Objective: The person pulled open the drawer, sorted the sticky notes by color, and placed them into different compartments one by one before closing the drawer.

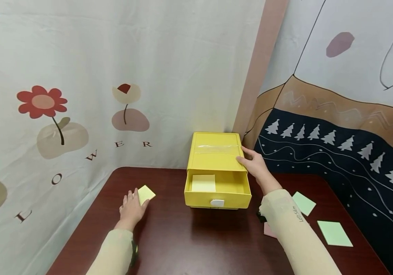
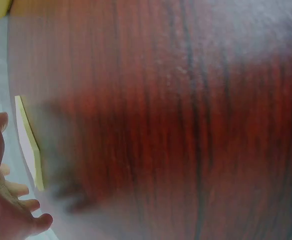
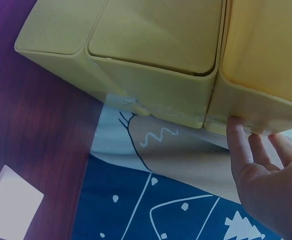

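Observation:
A small yellow drawer box [image 1: 217, 152] stands at the back of the table. Its upper drawer [image 1: 231, 199] is pulled out, and a pale yellow sticky-note pad [image 1: 203, 183] lies in the left part. My right hand [image 1: 256, 166] touches the box's right side, with extended fingers [image 3: 240, 142] against the wall in the right wrist view. To the left, another yellow sticky-note pad [image 1: 146, 194] is on the table. My left hand [image 1: 132, 208] reaches over this pad with fingers spread; in the left wrist view fingers and pad [image 2: 30, 142] appear apart.
Two green sticky-note pads [image 1: 335, 233] [image 1: 304, 203] lie on the table's right side. A pink pad [image 1: 269, 230] is partly covered by my right sleeve [image 1: 292, 225]. Printed curtains [image 1: 169, 76] hang behind the dark wooden table [image 1: 203, 244] and along its right.

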`<state>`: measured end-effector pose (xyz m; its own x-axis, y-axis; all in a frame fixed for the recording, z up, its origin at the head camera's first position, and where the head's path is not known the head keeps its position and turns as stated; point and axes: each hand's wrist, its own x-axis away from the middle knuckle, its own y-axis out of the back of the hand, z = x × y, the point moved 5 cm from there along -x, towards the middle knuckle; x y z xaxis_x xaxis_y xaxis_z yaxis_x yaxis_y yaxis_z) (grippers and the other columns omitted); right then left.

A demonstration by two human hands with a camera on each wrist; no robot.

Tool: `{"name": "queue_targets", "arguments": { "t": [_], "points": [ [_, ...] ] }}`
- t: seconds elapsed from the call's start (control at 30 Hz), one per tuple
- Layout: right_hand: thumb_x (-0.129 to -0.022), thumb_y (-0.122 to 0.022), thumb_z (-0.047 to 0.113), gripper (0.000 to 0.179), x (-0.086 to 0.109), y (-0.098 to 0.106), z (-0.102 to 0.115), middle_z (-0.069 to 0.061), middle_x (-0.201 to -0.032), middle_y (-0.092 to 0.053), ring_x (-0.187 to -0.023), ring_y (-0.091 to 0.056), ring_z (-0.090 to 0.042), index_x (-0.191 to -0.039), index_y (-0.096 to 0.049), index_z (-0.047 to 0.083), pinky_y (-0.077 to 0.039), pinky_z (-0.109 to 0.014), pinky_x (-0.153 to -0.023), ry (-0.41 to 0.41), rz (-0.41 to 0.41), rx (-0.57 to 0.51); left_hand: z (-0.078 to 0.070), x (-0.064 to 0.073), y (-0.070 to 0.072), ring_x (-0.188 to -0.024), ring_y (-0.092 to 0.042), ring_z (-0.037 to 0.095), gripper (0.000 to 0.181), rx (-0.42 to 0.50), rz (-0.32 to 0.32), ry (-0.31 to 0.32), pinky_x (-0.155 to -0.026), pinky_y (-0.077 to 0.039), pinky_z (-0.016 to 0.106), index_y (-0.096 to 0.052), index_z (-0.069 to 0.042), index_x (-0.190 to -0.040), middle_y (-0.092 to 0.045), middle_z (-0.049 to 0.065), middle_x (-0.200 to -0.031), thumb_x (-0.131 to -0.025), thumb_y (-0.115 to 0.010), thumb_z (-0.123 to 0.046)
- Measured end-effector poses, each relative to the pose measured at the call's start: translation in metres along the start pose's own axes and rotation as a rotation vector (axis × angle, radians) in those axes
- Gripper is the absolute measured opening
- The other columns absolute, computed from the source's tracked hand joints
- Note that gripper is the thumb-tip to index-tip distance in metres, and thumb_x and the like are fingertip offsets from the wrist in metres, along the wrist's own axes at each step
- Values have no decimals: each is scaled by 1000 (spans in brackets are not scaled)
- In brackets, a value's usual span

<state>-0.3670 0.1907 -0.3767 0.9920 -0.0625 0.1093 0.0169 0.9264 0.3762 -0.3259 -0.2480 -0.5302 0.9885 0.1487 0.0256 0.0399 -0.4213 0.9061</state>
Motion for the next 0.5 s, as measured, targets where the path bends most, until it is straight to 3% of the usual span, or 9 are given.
{"name": "queue_targets", "arguments": {
  "t": [0.5],
  "points": [
    [-94, -59, 25, 60, -1, -1, -2, -13, -156, -22, -132, -39, -30, -149, -34, 20, -39, -43, -107, 13, 2, -17, 2, -5, 1, -138, -16, 49, 74, -56, 15, -7, -104, -24, 69, -17, 16, -144, -15, 37, -148, -97, -46, -33]
  ]
}}
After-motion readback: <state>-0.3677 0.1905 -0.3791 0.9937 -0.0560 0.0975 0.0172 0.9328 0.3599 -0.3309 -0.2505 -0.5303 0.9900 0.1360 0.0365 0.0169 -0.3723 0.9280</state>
